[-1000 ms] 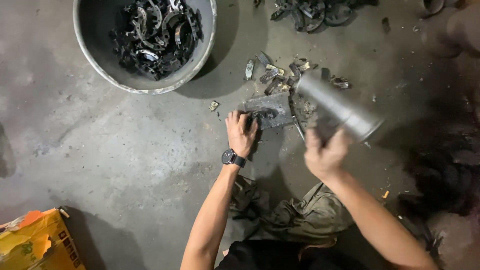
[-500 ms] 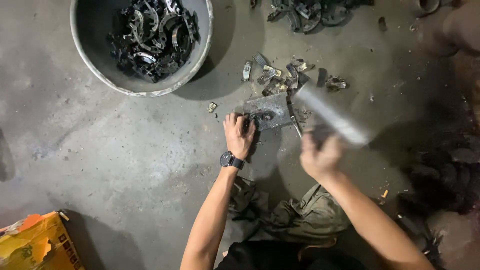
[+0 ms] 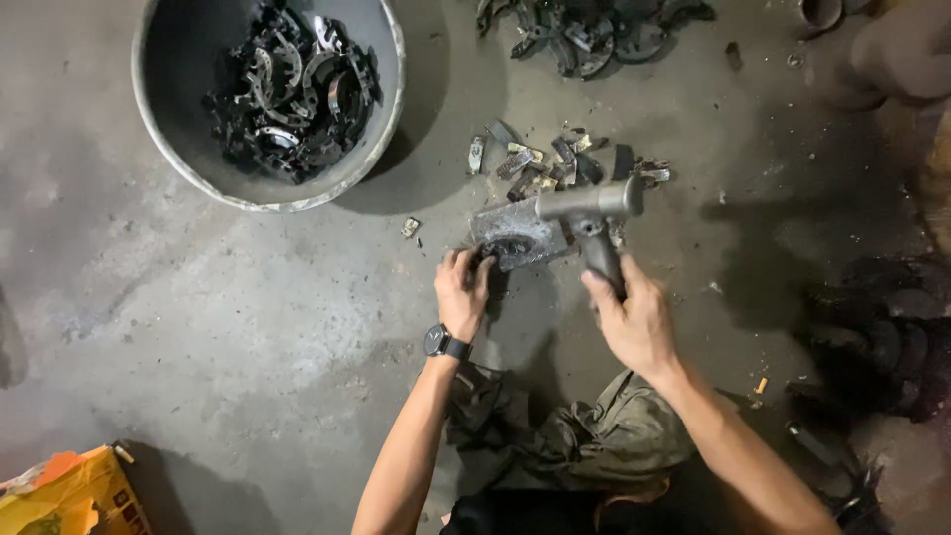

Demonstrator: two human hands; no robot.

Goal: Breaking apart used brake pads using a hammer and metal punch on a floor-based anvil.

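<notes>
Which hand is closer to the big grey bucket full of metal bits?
Left. The left hand rests on the floor just below and right of the bucket. The right hand, gripping the hammer, is farther right.

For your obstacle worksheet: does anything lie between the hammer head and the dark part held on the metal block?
Nothing visible does. The hammer head is down at the block, beside the part that the left hand pins; the right hand grips the handle.

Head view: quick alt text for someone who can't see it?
Right hand holds a hammer down on a metal plate on the concrete floor; left hand steadies a dark part there. A basin of scrap sits upper left.
</notes>
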